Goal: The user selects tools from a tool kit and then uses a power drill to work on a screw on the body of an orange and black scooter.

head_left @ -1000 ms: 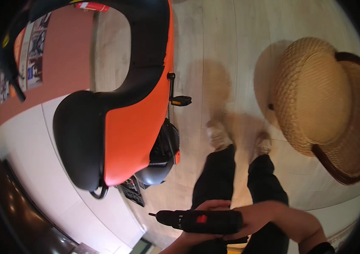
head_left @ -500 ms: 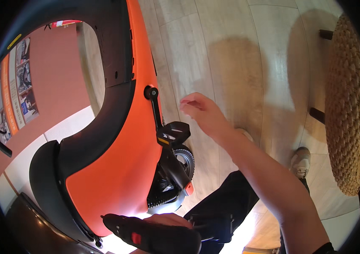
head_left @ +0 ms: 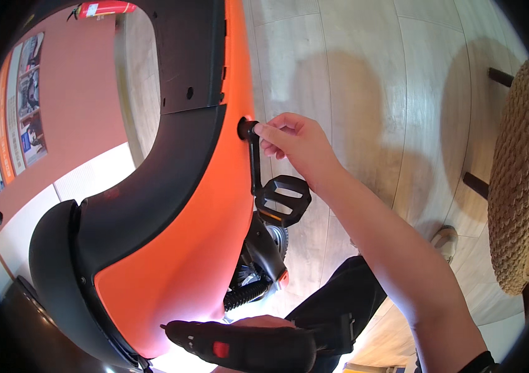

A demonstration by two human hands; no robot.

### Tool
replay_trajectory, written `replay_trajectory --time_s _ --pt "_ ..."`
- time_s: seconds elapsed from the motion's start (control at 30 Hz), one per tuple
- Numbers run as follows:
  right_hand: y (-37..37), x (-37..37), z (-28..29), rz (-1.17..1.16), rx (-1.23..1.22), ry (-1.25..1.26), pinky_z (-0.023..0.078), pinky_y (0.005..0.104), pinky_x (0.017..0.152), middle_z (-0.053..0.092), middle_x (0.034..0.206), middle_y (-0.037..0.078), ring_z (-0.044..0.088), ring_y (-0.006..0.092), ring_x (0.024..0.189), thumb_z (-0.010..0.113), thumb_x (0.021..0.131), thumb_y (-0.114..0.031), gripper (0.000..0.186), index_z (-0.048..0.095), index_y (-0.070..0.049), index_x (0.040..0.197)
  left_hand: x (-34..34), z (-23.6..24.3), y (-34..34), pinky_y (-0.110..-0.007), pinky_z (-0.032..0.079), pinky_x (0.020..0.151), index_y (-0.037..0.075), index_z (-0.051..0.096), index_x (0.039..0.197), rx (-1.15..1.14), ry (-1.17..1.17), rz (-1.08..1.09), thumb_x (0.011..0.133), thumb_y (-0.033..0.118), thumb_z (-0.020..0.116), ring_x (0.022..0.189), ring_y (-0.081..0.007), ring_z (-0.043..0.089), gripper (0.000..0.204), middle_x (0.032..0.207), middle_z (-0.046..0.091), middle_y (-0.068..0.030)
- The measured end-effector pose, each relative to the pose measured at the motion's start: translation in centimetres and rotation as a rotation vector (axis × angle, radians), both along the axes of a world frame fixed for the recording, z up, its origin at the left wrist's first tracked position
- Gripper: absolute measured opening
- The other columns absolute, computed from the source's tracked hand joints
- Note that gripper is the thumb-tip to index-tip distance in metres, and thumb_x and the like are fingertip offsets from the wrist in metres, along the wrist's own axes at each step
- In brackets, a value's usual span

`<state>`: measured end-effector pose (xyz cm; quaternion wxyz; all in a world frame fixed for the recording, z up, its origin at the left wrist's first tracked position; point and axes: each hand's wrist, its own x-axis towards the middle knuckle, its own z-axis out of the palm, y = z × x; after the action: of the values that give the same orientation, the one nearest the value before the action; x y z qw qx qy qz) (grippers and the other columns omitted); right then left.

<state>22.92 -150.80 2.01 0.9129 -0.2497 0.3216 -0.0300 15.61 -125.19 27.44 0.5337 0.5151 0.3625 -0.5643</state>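
An orange scooter (head_left: pixel 171 267) with black trim and seat (head_left: pixel 53 261) stands on my left. From its side a black crank arm (head_left: pixel 255 165) hangs down to a black pedal (head_left: pixel 283 200). My right hand (head_left: pixel 295 140) is closed, thumb and forefinger pinched against the crank's upper end; whatever lies between the fingertips is hidden. Low in front of me, my left hand (head_left: pixel 263 321) grips a black power tool (head_left: pixel 246 345) with a red switch. The tool covers most of that hand.
Beneath the pedal are a wheel (head_left: pixel 280 239) and a black coil spring (head_left: pixel 246 295). At the right stands a woven stool (head_left: pixel 519 186) with dark legs. A red fire extinguisher (head_left: pixel 106 9) and a poster (head_left: pixel 19 112) are beyond the scooter.
My right hand has moved left and up from open space to the crank's upper end, its fingertips now touching there. The view has shifted, while the power tool stays in my left hand.
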Motion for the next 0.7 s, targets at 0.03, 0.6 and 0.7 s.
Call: replay_trajectory --time_s 0.03,0.6,0.7 --pt "0.2 0.0 -0.5 -0.002 -0.015 0.024 0.048 0.0275 0.067 0.069 0.082 0.004 0.064 0.0114 0.074 0.074 0.094 -0.027 0.026 0.069 -0.002 0.098 -0.1 -0.2 -1.4 -0.039 0.056 0.095 0.002 0.067 0.118 -0.02 0.007 0.019 0.097 0.032 0.069 0.099 -0.0234 0.07 0.037 0.111 0.072 -0.0121" --pt "-10.7 -22.1 24.0 0.749 -1.133 0.385 0.053 0.0353 0.069 0.071 0.084 0.01 0.066 0.018 0.074 0.072 0.092 -0.017 0.016 0.069 -0.004 0.1 -21.9 5.2 -5.3 -0.037 0.054 0.097 0.005 0.071 0.112 -0.03 -0.594 -0.239 0.082 0.025 0.089 0.104 -0.0164 0.068 0.041 0.109 0.073 -0.0059" --pt "-13.0 -36.8 28.2 0.937 -1.204 0.462 0.054 0.0356 0.065 0.068 0.075 0.01 0.066 0.0194 0.069 0.065 0.097 -0.017 0.015 0.067 -0.004 0.091 -24.6 11.1 -3.6 -0.039 0.052 0.101 0.007 0.067 0.12 -0.019 -0.64 -0.211 0.076 0.034 0.092 0.112 -0.0206 0.065 0.058 0.119 0.07 -0.0074"
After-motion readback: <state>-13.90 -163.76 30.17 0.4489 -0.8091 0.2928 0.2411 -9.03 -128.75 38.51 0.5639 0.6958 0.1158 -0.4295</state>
